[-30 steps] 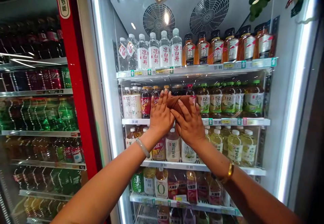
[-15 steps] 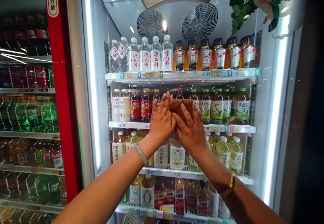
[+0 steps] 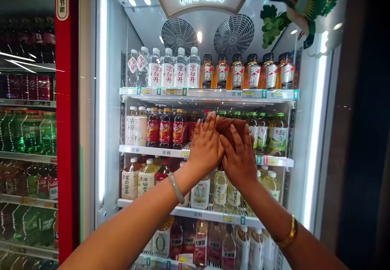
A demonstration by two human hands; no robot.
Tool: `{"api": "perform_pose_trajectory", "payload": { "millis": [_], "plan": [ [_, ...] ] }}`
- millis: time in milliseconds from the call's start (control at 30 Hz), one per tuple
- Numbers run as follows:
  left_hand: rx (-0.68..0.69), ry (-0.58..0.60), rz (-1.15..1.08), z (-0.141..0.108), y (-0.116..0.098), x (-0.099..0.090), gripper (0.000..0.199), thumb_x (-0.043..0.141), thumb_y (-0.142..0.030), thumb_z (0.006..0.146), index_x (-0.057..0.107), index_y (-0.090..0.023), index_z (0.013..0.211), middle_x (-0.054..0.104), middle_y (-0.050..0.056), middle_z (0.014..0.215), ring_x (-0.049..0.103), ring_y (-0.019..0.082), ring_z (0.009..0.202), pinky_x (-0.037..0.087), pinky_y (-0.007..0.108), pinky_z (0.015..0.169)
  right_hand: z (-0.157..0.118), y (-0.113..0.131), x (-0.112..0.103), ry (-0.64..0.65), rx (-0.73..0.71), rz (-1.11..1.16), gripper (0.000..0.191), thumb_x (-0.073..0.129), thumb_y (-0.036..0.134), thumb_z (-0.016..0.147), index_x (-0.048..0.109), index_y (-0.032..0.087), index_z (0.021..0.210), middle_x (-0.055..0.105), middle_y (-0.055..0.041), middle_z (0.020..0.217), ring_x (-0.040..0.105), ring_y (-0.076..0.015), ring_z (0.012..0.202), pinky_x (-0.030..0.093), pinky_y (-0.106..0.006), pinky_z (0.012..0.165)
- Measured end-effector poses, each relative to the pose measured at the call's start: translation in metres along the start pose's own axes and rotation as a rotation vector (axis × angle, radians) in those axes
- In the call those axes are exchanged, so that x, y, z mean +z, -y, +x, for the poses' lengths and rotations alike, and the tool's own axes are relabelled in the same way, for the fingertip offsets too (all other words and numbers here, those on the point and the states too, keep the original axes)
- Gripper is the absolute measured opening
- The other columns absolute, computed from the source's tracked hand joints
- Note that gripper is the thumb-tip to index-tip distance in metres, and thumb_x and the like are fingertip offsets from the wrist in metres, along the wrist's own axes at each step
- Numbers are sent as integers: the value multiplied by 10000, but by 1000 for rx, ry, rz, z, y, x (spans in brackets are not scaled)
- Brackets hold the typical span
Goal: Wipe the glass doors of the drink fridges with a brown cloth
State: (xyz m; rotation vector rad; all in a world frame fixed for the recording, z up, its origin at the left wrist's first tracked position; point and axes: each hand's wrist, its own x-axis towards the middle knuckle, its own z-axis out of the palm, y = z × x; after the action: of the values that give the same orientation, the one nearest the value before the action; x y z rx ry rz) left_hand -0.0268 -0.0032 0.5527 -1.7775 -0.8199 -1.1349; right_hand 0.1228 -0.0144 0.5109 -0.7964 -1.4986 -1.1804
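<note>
Both my arms reach forward to the glass door of a lit drinks fridge. A folded brown cloth lies against the glass at about the height of the second shelf. My right hand presses on the cloth, with its fingers spread over it. Close beside it, touching at the thumb side, my left hand rests flat with fingers stretched out, at the cloth's left edge. Whether it also bears on the cloth is hidden. A pale bangle circles my left wrist and a gold bracelet my right.
Behind the glass stand rows of bottles, among them clear water bottles and amber bottles on the top shelf. A red-framed fridge stands at the left. A bird decoration hangs at upper right.
Both hands and the cloth have moved a little to the right across the glass, staying together. The camera view has also shifted slightly, showing the fridge further left.
</note>
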Motion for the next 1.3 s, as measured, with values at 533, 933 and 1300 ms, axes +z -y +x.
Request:
{"api": "perform_pose_trajectory", "payload": {
  "millis": [533, 933, 1300],
  "plan": [
    [127, 16, -57, 59, -76, 20, 699, 408, -343, 1010, 300, 25, 1594, 178, 205, 1715, 110, 284, 1626, 161, 497, 1350, -3, -84, -30, -91, 60, -59, 682, 537, 184, 981, 321, 349, 1607, 243, -48, 1728, 78, -324, 1630, 315, -674, 1262],
    [270, -12, -92, 138, -127, 30, 709, 415, -372, 1011, 317, 24, 1592, 229, 195, 1701, 177, 286, 1618, 159, 492, 1349, 18, -174, -59, -63, 122, -200, 566, 447, 269, 1027, 377, 280, 1589, 162, -83, 1748, 65, -329, 1631, 231, -697, 1273],
    [147, -24, -155, 217, -133, 35, 705, 363, -367, 1019, 293, 24, 1602, 154, 177, 1723, 101, 292, 1630, 70, 541, 1352, 92, -230, -70, -32, -11, -220, 574, 447, 285, 1019, 389, 244, 1588, 171, -75, 1747, 49, -303, 1634, 221, -620, 1311]
  ]
}}
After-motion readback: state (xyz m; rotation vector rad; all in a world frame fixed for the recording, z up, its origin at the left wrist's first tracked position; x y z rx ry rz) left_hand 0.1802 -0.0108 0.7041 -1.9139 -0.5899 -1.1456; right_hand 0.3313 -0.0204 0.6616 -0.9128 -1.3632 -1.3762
